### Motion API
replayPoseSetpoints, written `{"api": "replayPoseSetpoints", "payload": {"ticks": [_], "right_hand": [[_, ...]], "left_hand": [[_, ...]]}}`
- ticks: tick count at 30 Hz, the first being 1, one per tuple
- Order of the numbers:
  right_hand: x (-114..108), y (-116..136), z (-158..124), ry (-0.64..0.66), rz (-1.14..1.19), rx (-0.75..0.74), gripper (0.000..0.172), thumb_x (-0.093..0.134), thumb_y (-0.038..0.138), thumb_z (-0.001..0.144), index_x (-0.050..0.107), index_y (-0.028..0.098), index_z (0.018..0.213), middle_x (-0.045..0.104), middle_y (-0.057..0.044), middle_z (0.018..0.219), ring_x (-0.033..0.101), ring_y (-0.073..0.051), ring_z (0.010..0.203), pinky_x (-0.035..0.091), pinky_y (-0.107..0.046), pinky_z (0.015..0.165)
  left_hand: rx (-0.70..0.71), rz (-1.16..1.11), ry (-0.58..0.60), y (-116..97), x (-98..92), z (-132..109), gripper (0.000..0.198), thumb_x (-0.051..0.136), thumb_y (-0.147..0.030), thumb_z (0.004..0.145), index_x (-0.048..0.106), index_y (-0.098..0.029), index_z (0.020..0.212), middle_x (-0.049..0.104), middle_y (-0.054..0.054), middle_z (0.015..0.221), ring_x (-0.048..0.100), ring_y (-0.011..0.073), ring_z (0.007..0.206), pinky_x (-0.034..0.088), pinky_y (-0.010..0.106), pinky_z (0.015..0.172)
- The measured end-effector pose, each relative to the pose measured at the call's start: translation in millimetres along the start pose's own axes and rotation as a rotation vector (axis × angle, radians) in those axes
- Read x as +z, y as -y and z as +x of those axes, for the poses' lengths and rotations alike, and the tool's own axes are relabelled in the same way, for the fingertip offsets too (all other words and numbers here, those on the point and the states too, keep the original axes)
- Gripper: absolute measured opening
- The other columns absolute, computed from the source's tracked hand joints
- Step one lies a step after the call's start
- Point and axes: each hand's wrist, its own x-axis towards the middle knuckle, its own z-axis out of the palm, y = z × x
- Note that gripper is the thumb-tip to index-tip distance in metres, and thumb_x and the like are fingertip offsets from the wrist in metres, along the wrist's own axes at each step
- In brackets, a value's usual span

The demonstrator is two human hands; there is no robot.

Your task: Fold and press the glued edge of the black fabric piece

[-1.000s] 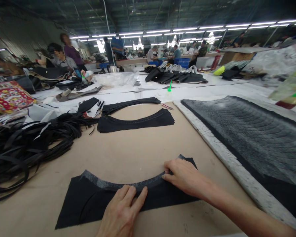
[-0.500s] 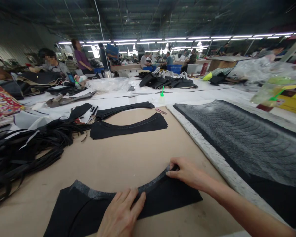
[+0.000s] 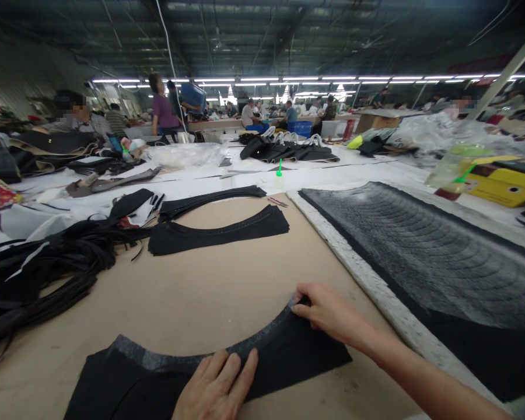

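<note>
Black fabric panel (image 3: pixel 271 367) lies flat on the tan worktop (image 3: pixel 192 297) at the lower centre of the frame, its lower left portion cut off by the bottom edge. A grey strip (image 3: pixel 157 360) follows its concave upper edge. The left hand (image 3: pixel 214 388) rests on the panel's middle, fingers extended and slightly spread, tips at the strip. The right hand (image 3: pixel 321 309) pinches the right end of the curved edge between thumb and index finger; the material within that grip is partly hidden.

Change noted: one second ago the strip's end and the panel's upper right corner showed beyond the right hand; neither shows past it now. The left hand keeps its station at mid-panel. The view has shifted as well, so any slide of the panel itself cannot be confirmed. In judgement, work is concentrated on the strip's right end, with the left hand steadying; whether the edge there is folded cannot be certified.

Containers: a green-nozzled bottle (image 3: pixel 279 171) stands at upper centre, contents not discernible. At right, a translucent vessel (image 3: pixel 452 166) shows dark red at its lower end, possibly contents; beside it sits a yellow box (image 3: pixel 494 184), interior not visible. The blue bin (image 3: pixel 300 128) and white bin (image 3: pixel 331 128), upper centre, are too distant to verify.
</note>
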Motion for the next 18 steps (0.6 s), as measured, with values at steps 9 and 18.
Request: {"api": "replayPoseSetpoints", "payload": {"ticks": [9,18], "right_hand": [[-0.5,4.5,-5.3,-0.049,-0.034,0.002,0.003,0.060,0.016,0.078,0.059,0.018,0.076,0.058,0.003,0.057,0.053,-0.012,0.053,0.031,-0.023,0.053],[5.6,-3.1,-1.5,-0.104,0.003,0.007,0.005,0.062,0.016,0.077,0.057,0.018,0.077,0.058,0.003,0.061,0.053,-0.011,0.054,0.032,-0.023,0.054]], "left_hand": [[0.011,0.020,-0.023,1.9,1.0,1.2,0.039,0.044,-0.037,0.096,0.054,-0.022,0.131,0.059,0.005,0.096,0.052,0.0183,0.091,0.044,0.025,0.080],[0.002,0.029,-0.045,1.2,3.8,0.4,0.037,0.042,-0.036,0.097,0.056,-0.023,0.129,0.059,0.005,0.094,0.051,0.0178,0.090,0.043,0.024,0.079]]}}
